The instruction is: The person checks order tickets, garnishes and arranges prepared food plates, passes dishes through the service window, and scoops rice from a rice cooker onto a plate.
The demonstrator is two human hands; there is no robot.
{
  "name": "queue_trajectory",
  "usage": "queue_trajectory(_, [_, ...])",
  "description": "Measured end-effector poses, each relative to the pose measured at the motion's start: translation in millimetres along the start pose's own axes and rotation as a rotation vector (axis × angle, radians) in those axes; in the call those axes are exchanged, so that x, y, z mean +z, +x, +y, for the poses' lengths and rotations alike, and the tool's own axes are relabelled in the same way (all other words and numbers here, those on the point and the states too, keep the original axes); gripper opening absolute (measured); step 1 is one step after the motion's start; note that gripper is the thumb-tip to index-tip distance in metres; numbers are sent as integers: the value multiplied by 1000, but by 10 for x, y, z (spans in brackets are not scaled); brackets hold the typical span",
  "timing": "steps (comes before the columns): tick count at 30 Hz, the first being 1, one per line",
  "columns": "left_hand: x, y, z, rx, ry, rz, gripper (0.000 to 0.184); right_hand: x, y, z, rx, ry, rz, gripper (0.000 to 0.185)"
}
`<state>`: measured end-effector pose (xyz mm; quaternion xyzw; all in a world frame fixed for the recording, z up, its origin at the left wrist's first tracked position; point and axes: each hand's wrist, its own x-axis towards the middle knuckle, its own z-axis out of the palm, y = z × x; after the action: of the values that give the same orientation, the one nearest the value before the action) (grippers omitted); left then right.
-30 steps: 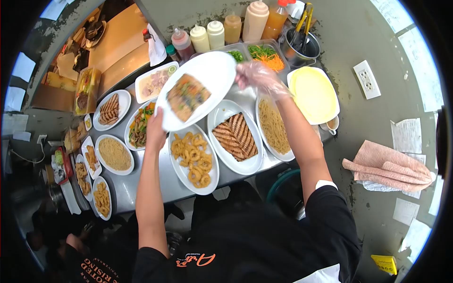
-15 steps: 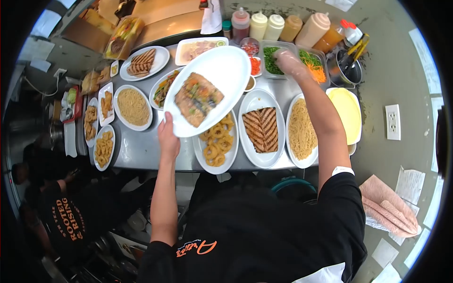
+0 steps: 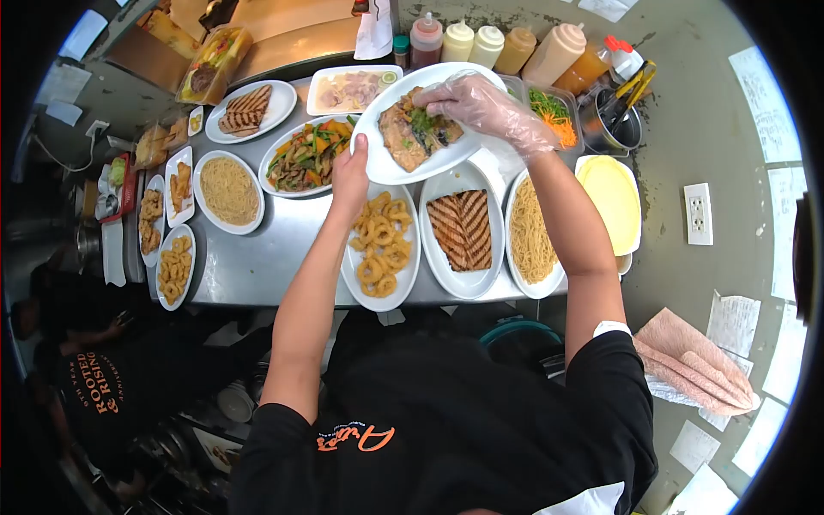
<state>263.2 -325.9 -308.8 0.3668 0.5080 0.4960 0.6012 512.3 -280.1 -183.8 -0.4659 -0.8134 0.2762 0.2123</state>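
fried rings (image 3: 384, 243) and a grilled slab (image 3: 460, 230) lie on plates near the table's close edge. above them, the left hand (image 3: 349, 178) clamps the rim of a raised oval plate (image 3: 457, 154). over its browned food (image 3: 403, 140), the gloved right hand (image 3: 487, 107) bunches its fingers together. squeeze bottles (image 3: 487, 45) stand beyond.

A metal counter (image 3: 275, 249) carries filled white plates (image 3: 467, 286).

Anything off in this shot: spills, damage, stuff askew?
Mismatched hands: left hand bare on the rim of the white oval plate, right hand in a clear plastic glove. Also, the grey painted wall looks chipped in patches above the steel counter. No spill visible.
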Motion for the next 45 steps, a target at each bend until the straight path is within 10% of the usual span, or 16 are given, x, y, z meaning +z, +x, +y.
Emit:
queue_trajectory(8, [-587,-372,146,46,62,-102,44,-364,-204,734,194,-47,441,25])
queue_trajectory(12, [-1355,-1073,183,-58,-179,65,44,-236,-330,1487,181,-450,169,37])
queue_trajectory(17, [-2462,-2072,131,-111,-229,362,40,335,654,226,164,165,33,34])
queue_trajectory(22, [-3356,-2555,60,-36,-205,575,38,1599,2183,-994,-258,104,-140,33])
queue_trajectory(23, [-3756,-2635,-210,-38,-193,604,36,1750,2285,-1653,242,580,-227,36])
queue_trajectory(25, [-3827,-2348,178,55,-222,646,39,2581,3297,-1653,-284,-301,-187,36])
queue_trajectory(27, [-4218,-2147,295,113,-252,633,44,3446,4188,-1620,-467,-217,-132,30])
queue_trajectory(36, [-5504,-1300,963,180,-372,664,53,4508,5941,-2383,-260,-519,5,21])
queue_trajectory(39, [-6043,-1229,791,380,751,690,38,4414,6006,-2548,-279,-598,-139,24])
queue_trajectory(45, [-6145,-907,1204,51,-310,635,53,4837,6208,-2207,-358,-522,-236,23])
